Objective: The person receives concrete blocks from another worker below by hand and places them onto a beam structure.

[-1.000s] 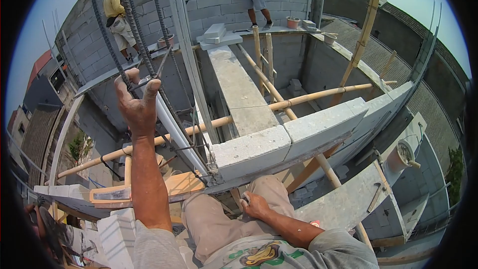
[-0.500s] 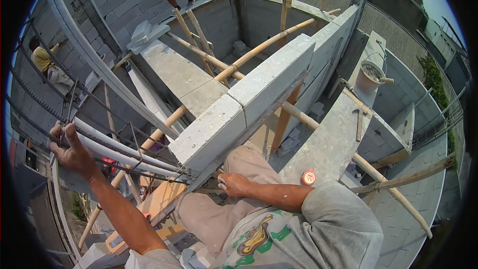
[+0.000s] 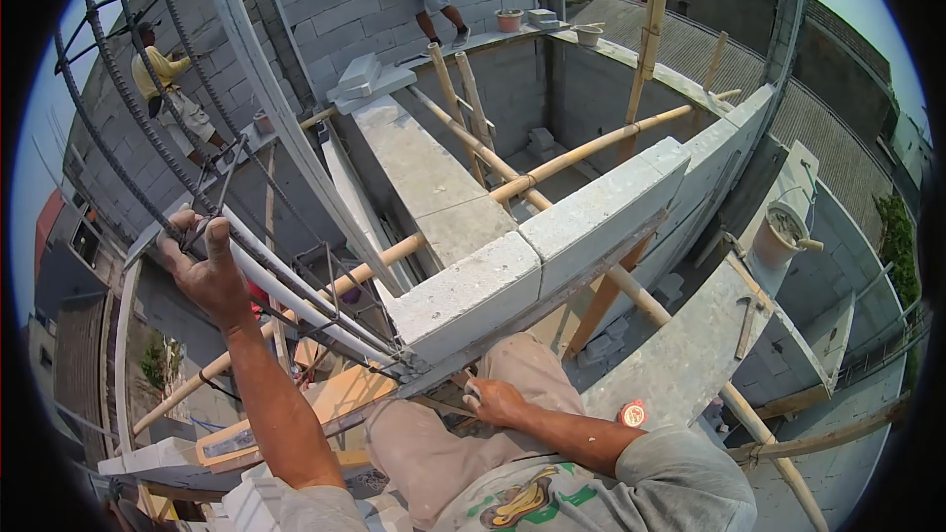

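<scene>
Block walls (image 3: 345,0) back two people (image 3: 158,89); left fingers (image 3: 181,219) curl round rebar (image 3: 117,89), right fingers (image 3: 474,393) curl closed.

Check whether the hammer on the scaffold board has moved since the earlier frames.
No. The hammer lies at the same spot on the scaffold board, head toward the bucket; only the camera view shifted.
</scene>
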{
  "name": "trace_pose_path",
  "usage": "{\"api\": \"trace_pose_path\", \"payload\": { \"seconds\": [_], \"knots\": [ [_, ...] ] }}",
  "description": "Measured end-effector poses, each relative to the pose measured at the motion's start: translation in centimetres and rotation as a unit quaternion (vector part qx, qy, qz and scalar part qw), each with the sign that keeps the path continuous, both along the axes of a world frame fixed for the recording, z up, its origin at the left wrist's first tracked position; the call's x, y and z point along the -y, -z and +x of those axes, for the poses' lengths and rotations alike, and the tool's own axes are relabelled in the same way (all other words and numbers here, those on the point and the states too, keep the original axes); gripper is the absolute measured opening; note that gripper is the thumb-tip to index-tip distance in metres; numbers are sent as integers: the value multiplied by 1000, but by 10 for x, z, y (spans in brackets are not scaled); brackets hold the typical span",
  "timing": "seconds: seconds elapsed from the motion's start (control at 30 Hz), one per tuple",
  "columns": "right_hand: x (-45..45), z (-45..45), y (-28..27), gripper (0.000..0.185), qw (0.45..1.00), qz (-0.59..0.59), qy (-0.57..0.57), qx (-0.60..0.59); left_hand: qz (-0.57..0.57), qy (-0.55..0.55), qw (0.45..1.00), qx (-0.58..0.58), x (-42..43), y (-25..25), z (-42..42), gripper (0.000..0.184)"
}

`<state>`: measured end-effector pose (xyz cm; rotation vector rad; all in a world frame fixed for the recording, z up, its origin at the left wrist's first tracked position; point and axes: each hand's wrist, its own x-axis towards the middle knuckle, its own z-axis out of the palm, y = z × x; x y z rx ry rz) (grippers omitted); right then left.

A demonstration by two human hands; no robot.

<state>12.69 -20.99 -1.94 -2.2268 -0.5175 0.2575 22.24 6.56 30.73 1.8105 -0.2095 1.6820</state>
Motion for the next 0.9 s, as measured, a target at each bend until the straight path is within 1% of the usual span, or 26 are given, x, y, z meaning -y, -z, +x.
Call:
{"api": "trace_pose_path", "payload": {
  "seconds": [0.17,0.53,0.67,0.9],
  "knots": [
    [-1,0,6,22,1000,0,7,-11,32,-35,999,13,7,-5,-4,52],
    [-2,0,1,21,999,-8,8,-36,41,-45,998,19,9,-9,-6,53],
    [-2,0,8,21,1000,-8,4,-24,41,-55,997,29,9,-8,-4,54],
    [-2,0,6,22,1000,-7,1,-25,0,-11,1000,3,10,-7,-6,57]
  ]
}}
